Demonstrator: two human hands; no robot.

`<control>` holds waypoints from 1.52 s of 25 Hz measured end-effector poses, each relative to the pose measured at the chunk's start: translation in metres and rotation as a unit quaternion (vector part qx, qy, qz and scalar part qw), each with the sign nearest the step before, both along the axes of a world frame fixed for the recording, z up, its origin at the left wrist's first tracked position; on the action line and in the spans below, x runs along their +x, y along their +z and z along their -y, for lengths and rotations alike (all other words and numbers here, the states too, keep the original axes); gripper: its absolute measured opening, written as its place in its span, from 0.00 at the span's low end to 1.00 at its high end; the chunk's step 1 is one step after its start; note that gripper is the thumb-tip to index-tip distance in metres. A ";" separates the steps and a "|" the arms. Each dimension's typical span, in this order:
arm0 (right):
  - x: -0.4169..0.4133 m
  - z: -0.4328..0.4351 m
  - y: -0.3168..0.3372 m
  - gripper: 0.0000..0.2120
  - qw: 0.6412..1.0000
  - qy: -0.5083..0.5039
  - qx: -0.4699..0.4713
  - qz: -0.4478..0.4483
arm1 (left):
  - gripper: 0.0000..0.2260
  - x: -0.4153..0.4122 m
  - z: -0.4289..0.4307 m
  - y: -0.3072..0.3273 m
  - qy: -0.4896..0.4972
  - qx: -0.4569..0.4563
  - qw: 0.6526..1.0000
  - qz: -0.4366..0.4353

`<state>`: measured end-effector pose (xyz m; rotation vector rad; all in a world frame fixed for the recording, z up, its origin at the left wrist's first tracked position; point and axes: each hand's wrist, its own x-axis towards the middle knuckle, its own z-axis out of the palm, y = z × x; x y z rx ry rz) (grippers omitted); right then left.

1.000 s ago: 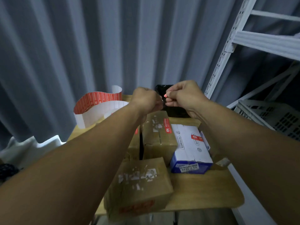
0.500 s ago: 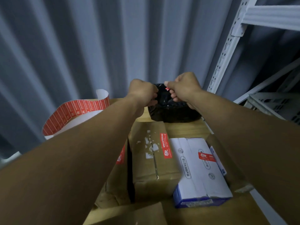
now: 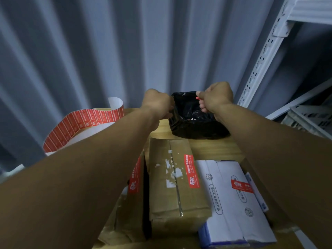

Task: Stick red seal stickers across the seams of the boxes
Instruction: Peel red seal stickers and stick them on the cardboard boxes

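Both arms stretched over the boxes (image 3: 177,194), the right hand (image 3: 215,100) pinching a red seal sticker (image 3: 197,98) between its fingers above the black bag (image 3: 194,124) at the surface's (image 3: 212,148) far end, the left hand (image 3: 157,103) curled round the bag's rim.

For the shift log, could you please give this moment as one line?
left hand: curled at black parcel left edge | right hand: pinches red sticker at parcel top | brown box, white box: already sealed
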<state>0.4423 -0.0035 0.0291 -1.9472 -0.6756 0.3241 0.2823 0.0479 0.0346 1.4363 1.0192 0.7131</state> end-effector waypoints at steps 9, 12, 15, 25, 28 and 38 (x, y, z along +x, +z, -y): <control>0.001 -0.002 0.004 0.08 0.998 -0.008 -0.003 -0.065 | 0.08 -0.007 -0.002 0.000 0.007 -0.007 1.000 0.022; -0.004 0.001 0.005 0.08 0.998 -0.002 -0.006 -0.065 | 0.09 -0.012 -0.002 0.000 0.018 -0.007 1.000 0.024; -0.015 0.006 0.006 0.06 0.999 0.010 -0.020 -0.036 | 0.05 -0.022 -0.003 0.001 0.034 -0.009 0.999 0.010; -0.099 -0.006 0.007 0.04 0.981 0.176 -0.085 -0.009 | 0.10 -0.102 -0.010 0.016 0.089 0.021 0.995 -0.036; -0.134 -0.007 0.008 0.02 0.946 0.283 -0.150 0.052 | 0.09 -0.127 -0.010 0.012 0.083 0.039 0.992 -0.091; -0.215 -0.048 -0.021 0.08 0.875 0.393 -0.234 0.159 | 0.10 -0.163 -0.024 -0.020 0.105 0.008 0.984 -0.142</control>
